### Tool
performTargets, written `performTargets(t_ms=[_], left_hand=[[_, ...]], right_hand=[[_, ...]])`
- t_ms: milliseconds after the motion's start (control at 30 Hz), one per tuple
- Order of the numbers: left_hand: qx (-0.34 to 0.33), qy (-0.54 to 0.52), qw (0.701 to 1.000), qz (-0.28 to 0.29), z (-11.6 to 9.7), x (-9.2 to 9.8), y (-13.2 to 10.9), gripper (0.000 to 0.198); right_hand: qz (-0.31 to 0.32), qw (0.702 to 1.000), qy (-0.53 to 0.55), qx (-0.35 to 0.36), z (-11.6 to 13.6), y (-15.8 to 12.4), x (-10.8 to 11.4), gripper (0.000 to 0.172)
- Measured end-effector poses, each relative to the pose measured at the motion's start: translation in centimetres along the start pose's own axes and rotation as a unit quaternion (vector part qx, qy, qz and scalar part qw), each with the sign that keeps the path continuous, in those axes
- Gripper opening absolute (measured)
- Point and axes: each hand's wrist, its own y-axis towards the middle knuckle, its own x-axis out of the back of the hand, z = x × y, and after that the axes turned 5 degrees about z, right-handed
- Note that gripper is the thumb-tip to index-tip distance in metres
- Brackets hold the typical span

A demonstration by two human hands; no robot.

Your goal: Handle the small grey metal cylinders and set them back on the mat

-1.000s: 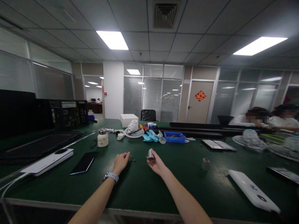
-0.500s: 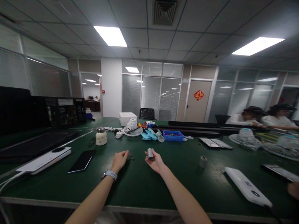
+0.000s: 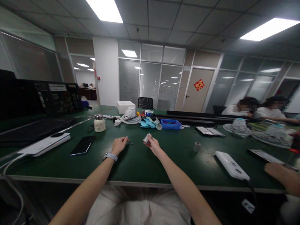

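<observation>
My right hand (image 3: 151, 144) is closed round a small silver metal cylinder (image 3: 147, 137), held just above the green table (image 3: 140, 162). My left hand (image 3: 119, 145), with a watch on the wrist, rests on the table with the fingers curled into a pinch. A tiny dark part (image 3: 132, 144) lies on the table just right of its fingertips; I cannot tell whether the fingers hold anything. A second small cylinder (image 3: 197, 146) stands on the table to the right.
A black phone (image 3: 83, 145) and a white device (image 3: 44, 144) lie at the left, another white device (image 3: 231, 165) at the right. Behind are a cream bottle (image 3: 99, 123), white fan parts (image 3: 131, 116), blue blades (image 3: 148, 123) and a blue tray (image 3: 170, 124). Other people sit at the far right; someone's arm (image 3: 282, 176) rests nearby.
The view has tipped downward and back, so the table edge and my lap now show. My right hand has tilted the cylinder slightly. Another person's arm has come in at the right.
</observation>
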Motion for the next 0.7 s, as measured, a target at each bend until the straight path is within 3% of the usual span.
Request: performTargets(t_ms=[67, 167, 300, 400, 467, 600, 700], left_hand=[[0.0, -0.003, 1.0, -0.003, 0.0, 0.0, -0.1, 0.046], [0.004, -0.001, 1.0, -0.003, 0.0, 0.1, -0.2, 0.046], [0.005, -0.002, 1.0, 0.0, 0.0, 0.1, -0.2, 0.046], [0.005, -0.001, 1.0, 0.003, 0.1, -0.1, 0.0, 0.045], [0.005, 0.003, 1.0, 0.007, 0.3, -0.2, 0.2, 0.045], [0.012, 0.01, 1.0, 0.007, 0.4, -0.4, 0.4, 0.045], [0.018, 0.012, 1.0, 0.004, 0.4, -0.3, 0.2, 0.046]], right_hand=[[-0.017, 0.991, -0.115, 0.07, -0.2, 0.1, 0.7, 0.027], [-0.007, 0.944, -0.289, 0.161, 0.2, -0.9, 2.7, 0.034], [-0.014, 0.839, -0.498, 0.217, 2.5, -4.3, 7.0, 0.038], [-0.092, 0.761, -0.59, 0.254, 4.2, -7.2, 10.9, 0.041], [-0.17, 0.72, -0.625, 0.248, 5.0, -8.9, 13.6, 0.045], [-0.339, 0.654, -0.659, 0.152, 5.8, -10.6, 17.9, 0.053], [-0.412, 0.643, -0.639, 0.092, 5.9, -10.7, 19.5, 0.058]])
